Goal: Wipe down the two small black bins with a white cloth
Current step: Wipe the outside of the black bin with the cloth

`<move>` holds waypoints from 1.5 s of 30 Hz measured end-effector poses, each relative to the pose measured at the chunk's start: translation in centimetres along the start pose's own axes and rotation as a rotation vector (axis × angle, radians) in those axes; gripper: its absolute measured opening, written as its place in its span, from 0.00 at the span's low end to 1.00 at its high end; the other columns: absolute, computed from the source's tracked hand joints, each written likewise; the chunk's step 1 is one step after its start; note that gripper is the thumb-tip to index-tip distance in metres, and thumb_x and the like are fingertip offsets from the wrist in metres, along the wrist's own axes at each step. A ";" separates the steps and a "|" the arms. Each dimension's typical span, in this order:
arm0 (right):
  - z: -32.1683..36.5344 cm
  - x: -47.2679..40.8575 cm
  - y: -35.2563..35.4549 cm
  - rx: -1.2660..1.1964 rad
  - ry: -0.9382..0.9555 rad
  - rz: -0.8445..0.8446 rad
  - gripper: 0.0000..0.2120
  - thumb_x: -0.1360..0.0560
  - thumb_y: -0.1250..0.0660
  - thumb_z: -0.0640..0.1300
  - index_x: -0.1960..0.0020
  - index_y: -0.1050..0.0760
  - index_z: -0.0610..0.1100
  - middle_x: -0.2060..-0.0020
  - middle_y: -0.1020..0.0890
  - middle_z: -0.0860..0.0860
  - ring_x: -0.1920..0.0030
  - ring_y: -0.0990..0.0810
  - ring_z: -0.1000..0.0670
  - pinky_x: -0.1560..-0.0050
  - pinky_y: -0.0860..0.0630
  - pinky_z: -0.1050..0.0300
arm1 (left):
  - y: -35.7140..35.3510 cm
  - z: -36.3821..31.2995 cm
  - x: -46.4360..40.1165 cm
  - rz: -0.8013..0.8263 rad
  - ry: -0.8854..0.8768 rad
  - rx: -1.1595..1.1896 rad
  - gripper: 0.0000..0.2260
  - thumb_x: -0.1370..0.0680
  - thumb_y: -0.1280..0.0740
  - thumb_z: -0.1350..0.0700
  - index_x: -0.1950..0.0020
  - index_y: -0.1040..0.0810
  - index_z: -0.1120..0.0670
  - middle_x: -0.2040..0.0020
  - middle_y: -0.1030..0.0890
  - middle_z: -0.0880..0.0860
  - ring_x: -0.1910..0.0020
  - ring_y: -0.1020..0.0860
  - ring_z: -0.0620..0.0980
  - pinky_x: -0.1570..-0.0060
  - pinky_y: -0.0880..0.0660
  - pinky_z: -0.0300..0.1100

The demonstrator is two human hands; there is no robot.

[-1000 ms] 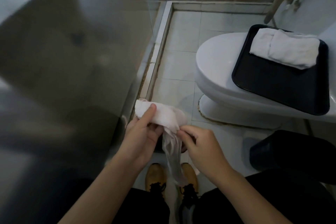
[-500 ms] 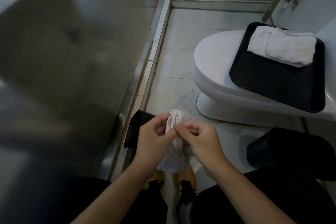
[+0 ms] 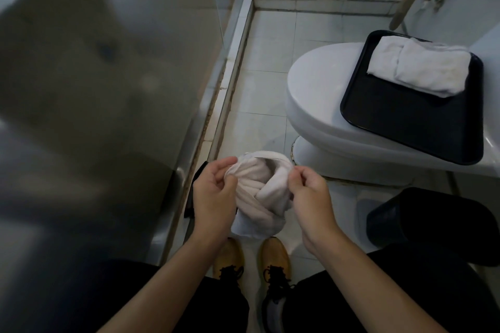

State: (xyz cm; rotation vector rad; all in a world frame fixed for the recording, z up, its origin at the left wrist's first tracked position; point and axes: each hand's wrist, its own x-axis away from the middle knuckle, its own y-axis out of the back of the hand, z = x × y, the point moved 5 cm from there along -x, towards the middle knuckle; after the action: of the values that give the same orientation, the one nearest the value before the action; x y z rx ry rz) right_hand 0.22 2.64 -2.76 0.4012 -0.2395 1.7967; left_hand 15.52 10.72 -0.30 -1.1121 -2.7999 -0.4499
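Fingers of the left hand (image 3: 213, 192) and right hand (image 3: 311, 192) pinch opposite edges of the white cloth (image 3: 259, 194), bunched between them. One black bin (image 3: 196, 192) sits partly hidden behind the left fingers; another black bin (image 3: 422, 222) lies right of the right fingers, open floor tile (image 3: 259, 127) beyond.

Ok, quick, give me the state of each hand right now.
Left hand: fingers curled, gripping the white cloth at its left edge.
Right hand: fingers pinching the same cloth at its right edge.
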 end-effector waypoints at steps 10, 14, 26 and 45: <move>3.1 -1.7 4.5 0.106 0.187 -0.187 0.13 0.14 0.48 0.46 0.54 0.29 0.47 0.59 0.24 0.52 0.60 0.27 0.63 0.58 0.30 0.66 | 4.6 1.1 -3.5 -0.096 0.143 -0.152 0.09 0.20 0.38 0.62 0.41 0.26 0.53 0.48 0.20 0.51 0.49 0.20 0.50 0.48 0.20 0.49; 3.7 -2.2 5.9 0.005 0.174 -0.216 0.13 0.15 0.46 0.45 0.56 0.29 0.49 0.61 0.26 0.53 0.61 0.28 0.61 0.65 0.31 0.71 | 5.8 2.7 -5.0 -0.127 0.389 0.074 0.15 0.21 0.39 0.63 0.36 0.26 0.54 0.44 0.21 0.56 0.45 0.21 0.56 0.45 0.22 0.53; 4.1 -3.2 7.4 0.108 0.279 -0.008 0.12 0.23 0.30 0.39 0.47 0.17 0.55 0.52 0.14 0.49 0.46 0.17 0.47 0.40 0.22 0.45 | 7.7 0.5 -6.6 0.107 0.262 -0.040 0.11 0.20 0.40 0.63 0.43 0.21 0.53 0.42 0.22 0.56 0.47 0.23 0.49 0.54 0.26 0.39; 7.1 -2.6 9.8 0.448 0.531 0.031 0.10 0.21 0.31 0.45 0.61 0.25 0.44 0.62 0.22 0.57 0.61 0.25 0.58 0.61 0.30 0.65 | 8.3 -2.3 -6.4 0.367 -0.440 -0.588 0.09 0.20 0.36 0.59 0.58 0.23 0.47 0.62 0.22 0.40 0.64 0.25 0.38 0.63 0.30 0.31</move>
State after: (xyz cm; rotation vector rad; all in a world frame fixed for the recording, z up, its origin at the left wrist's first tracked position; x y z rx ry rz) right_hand -7.64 -4.87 3.23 0.2170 0.5376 1.9133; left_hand 25.79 11.55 2.64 -2.0137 -2.7610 -1.1537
